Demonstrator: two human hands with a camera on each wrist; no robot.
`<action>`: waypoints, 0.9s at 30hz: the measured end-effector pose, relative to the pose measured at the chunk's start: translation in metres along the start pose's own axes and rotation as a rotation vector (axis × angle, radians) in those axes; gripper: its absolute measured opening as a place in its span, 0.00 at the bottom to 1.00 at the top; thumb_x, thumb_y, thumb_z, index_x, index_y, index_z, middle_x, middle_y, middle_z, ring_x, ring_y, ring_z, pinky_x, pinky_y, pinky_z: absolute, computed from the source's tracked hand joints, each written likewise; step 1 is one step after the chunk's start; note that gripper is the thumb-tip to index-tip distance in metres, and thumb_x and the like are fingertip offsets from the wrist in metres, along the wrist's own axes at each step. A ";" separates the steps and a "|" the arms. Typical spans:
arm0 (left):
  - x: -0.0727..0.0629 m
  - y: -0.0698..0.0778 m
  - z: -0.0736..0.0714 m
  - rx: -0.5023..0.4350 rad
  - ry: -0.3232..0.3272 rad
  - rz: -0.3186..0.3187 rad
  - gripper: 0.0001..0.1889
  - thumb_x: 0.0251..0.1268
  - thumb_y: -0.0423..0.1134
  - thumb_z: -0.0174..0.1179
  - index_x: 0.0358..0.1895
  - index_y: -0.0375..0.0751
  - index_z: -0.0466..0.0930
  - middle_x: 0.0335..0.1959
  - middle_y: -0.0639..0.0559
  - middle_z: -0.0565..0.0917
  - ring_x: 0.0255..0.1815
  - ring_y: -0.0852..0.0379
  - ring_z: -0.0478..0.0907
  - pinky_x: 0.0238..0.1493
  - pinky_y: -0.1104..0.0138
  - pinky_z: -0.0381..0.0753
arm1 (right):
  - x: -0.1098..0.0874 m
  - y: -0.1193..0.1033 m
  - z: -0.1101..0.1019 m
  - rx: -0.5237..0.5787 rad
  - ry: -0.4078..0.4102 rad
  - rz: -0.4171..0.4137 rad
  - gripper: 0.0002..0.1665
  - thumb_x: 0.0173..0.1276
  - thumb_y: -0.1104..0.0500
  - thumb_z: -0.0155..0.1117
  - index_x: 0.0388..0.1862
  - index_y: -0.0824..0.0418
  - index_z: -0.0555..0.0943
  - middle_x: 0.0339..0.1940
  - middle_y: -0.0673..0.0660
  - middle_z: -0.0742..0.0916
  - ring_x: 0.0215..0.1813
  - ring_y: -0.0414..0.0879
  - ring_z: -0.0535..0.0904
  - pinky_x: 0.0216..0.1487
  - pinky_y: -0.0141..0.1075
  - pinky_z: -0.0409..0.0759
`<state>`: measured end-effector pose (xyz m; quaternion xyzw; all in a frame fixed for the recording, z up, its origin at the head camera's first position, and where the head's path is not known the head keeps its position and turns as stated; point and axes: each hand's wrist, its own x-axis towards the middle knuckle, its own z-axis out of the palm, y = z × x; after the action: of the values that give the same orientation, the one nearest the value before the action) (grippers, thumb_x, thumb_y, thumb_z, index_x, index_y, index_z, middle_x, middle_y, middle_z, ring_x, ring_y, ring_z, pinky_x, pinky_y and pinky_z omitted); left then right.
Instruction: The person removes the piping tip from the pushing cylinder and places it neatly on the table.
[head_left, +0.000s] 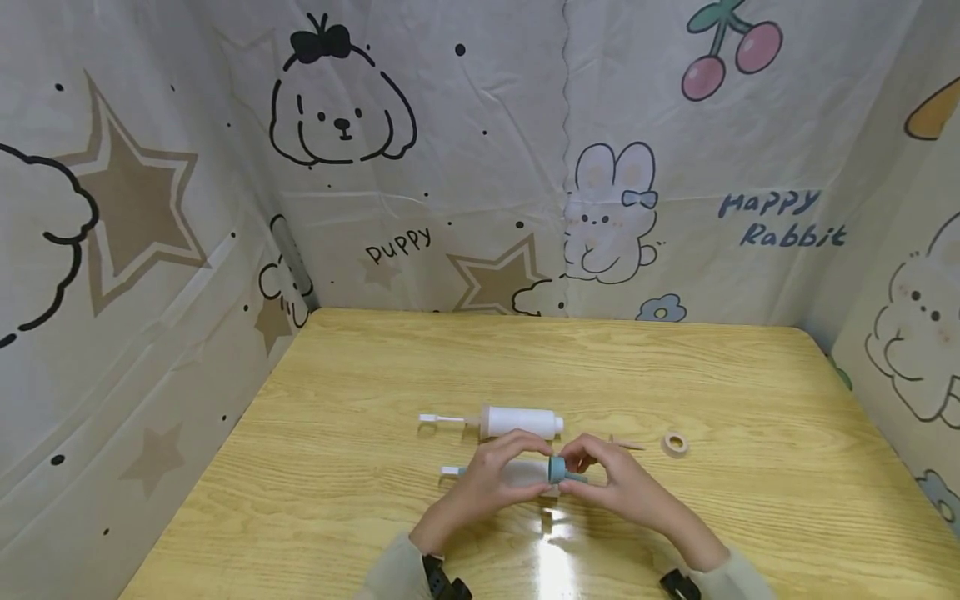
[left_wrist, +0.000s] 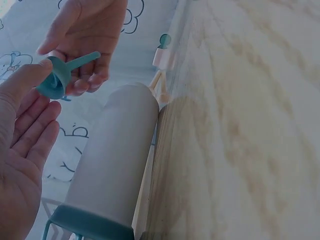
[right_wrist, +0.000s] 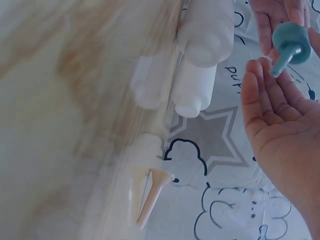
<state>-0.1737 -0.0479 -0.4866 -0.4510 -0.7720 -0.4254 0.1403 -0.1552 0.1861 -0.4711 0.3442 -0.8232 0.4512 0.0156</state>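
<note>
Both my hands meet at a teal cap (head_left: 557, 469) with a thin stem pointing right. My left hand (head_left: 491, 471) pinches the cap; in the left wrist view its thumb presses on the cap's rim (left_wrist: 54, 79). My right hand (head_left: 618, 483) has thumb and fingers at the stem side, pinching the cap; its other fingers spread loosely in the right wrist view. Partly behind my left hand lies a white cylinder (head_left: 525, 472) with a teal end (left_wrist: 92, 222). Beyond the hands, another white cylinder (head_left: 521, 422) lies on its side, with a tan collar and a white-tipped rod.
Right of the hands lie a small tan piece (head_left: 628, 443) with a flared end and a tan ring (head_left: 675, 444). The wood-grain table (head_left: 360, 358) is bordered by printed cloth (head_left: 480, 167) at the back and sides. Light glares on the table near the front.
</note>
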 end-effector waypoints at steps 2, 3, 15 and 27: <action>0.000 0.000 0.000 0.003 0.007 -0.009 0.23 0.50 0.35 0.74 0.52 0.38 0.79 0.50 0.45 0.84 0.55 0.54 0.81 0.63 0.67 0.79 | -0.003 0.000 -0.003 -0.007 -0.002 0.044 0.11 0.65 0.58 0.68 0.46 0.53 0.79 0.39 0.45 0.86 0.42 0.32 0.78 0.45 0.33 0.82; 0.000 0.000 -0.001 0.006 0.014 -0.010 0.23 0.50 0.35 0.74 0.52 0.38 0.79 0.50 0.46 0.84 0.55 0.54 0.81 0.63 0.68 0.79 | -0.005 0.000 -0.004 -0.012 -0.005 0.064 0.10 0.66 0.57 0.68 0.45 0.53 0.79 0.39 0.45 0.86 0.42 0.31 0.78 0.45 0.33 0.82; -0.001 0.000 -0.002 0.004 0.059 0.025 0.22 0.51 0.34 0.74 0.51 0.38 0.80 0.48 0.49 0.85 0.53 0.55 0.82 0.61 0.67 0.81 | -0.013 0.007 -0.012 0.007 -0.019 0.041 0.02 0.70 0.62 0.62 0.39 0.56 0.81 0.32 0.52 0.86 0.36 0.29 0.78 0.37 0.30 0.82; -0.003 0.000 -0.004 -0.044 0.034 -0.038 0.22 0.51 0.36 0.74 0.50 0.36 0.80 0.48 0.48 0.85 0.54 0.55 0.82 0.61 0.68 0.81 | -0.005 0.001 -0.006 0.027 -0.004 -0.031 0.07 0.69 0.65 0.61 0.38 0.53 0.82 0.32 0.54 0.88 0.36 0.30 0.79 0.39 0.29 0.81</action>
<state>-0.1727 -0.0522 -0.4859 -0.4318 -0.7685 -0.4524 0.1354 -0.1540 0.1937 -0.4698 0.3581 -0.8115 0.4614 0.0165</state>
